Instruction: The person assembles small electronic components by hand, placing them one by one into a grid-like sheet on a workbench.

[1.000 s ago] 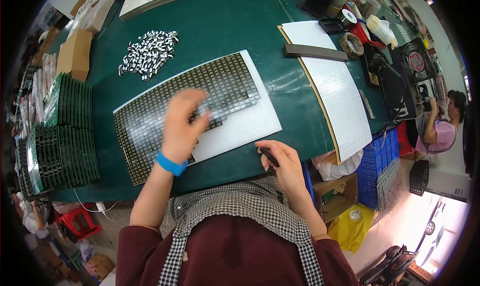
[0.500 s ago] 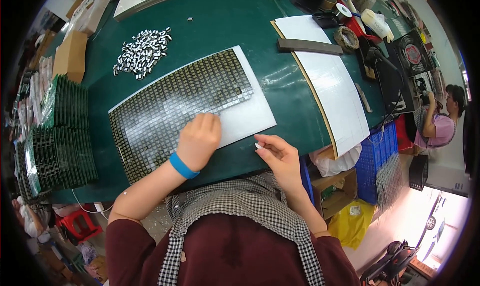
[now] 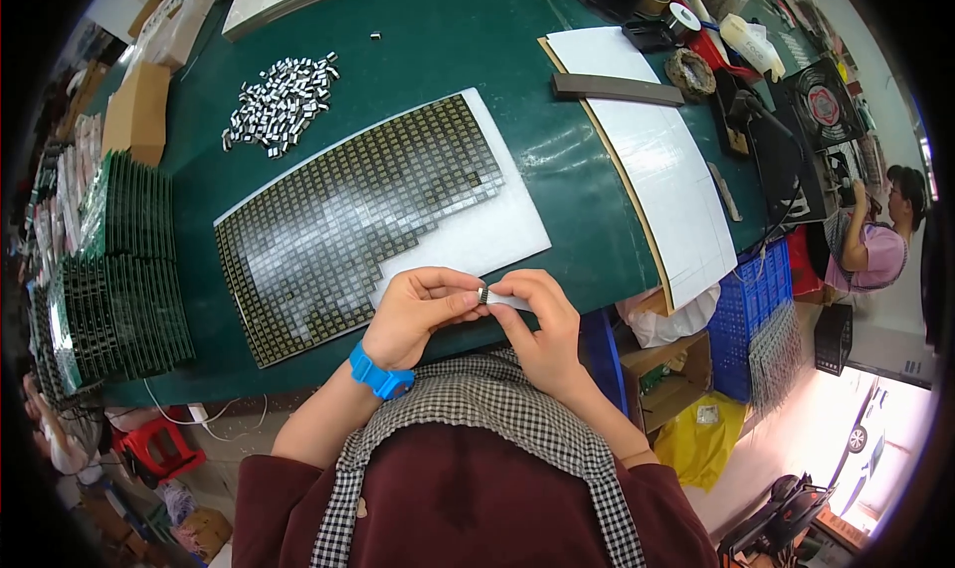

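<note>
In front of my apron both hands meet at the table's near edge. My left hand (image 3: 423, 311) is closed, thumb and fingers pinching a small dark piece with pale marks (image 3: 483, 295). From the other side, my closed right hand (image 3: 542, 329) pinches a small white strip (image 3: 510, 301) that meets this piece. How the two are joined is too small to tell. Just beyond my hands lies a white board (image 3: 497, 235), largely covered by a grid of small dark square pieces (image 3: 338, 210) with gold marks. Its near right part is bare white, with a stepped border.
A pile of small silvery parts (image 3: 284, 105) lies at the far left, with one stray part (image 3: 375, 36). Stacked green circuit boards (image 3: 124, 270) stand on the left. A dark bar (image 3: 617, 89) rests on white sheets (image 3: 662, 180) to the right. Another person (image 3: 870, 250) sits farther right.
My left hand has come off the grid toward me and now pinches a dark piece. My right hand has shifted slightly left with the white strip to meet it.
</note>
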### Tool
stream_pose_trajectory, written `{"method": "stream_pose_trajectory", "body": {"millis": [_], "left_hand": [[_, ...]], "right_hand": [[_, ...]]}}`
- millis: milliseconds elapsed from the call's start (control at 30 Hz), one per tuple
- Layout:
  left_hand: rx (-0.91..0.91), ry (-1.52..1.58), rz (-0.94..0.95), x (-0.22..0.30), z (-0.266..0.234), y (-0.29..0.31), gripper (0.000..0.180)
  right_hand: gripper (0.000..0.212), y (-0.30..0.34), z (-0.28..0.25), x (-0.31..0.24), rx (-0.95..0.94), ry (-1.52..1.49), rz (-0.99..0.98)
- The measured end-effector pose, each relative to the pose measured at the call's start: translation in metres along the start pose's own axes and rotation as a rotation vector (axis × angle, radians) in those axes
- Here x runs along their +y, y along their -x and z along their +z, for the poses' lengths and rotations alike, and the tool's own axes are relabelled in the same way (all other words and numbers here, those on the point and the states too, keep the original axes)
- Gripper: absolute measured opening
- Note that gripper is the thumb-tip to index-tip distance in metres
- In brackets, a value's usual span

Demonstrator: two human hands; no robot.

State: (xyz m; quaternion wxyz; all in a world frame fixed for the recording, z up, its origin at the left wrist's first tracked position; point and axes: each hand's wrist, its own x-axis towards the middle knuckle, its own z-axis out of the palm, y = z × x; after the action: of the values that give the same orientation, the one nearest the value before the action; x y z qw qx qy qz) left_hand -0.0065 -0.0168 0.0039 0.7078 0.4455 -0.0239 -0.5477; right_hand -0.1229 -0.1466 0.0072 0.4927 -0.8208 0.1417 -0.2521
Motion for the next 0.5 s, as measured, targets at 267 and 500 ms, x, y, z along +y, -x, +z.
{"method": "stream_pose_trajectory", "body": {"millis": [267, 500], "left_hand": [[0.075, -0.197, 0.034, 0.001, 0.007, 0.003, 0.017], [0.206, -0.93, 0.308, 0.036, -0.011, 0.001, 0.021]], "right_hand": [[0.017, 0.003, 0.004, 0.007, -0.015, 0.138, -0.145], [0.015, 0.009, 0.005, 0.013, -0.144, -0.335, 0.275]]}}
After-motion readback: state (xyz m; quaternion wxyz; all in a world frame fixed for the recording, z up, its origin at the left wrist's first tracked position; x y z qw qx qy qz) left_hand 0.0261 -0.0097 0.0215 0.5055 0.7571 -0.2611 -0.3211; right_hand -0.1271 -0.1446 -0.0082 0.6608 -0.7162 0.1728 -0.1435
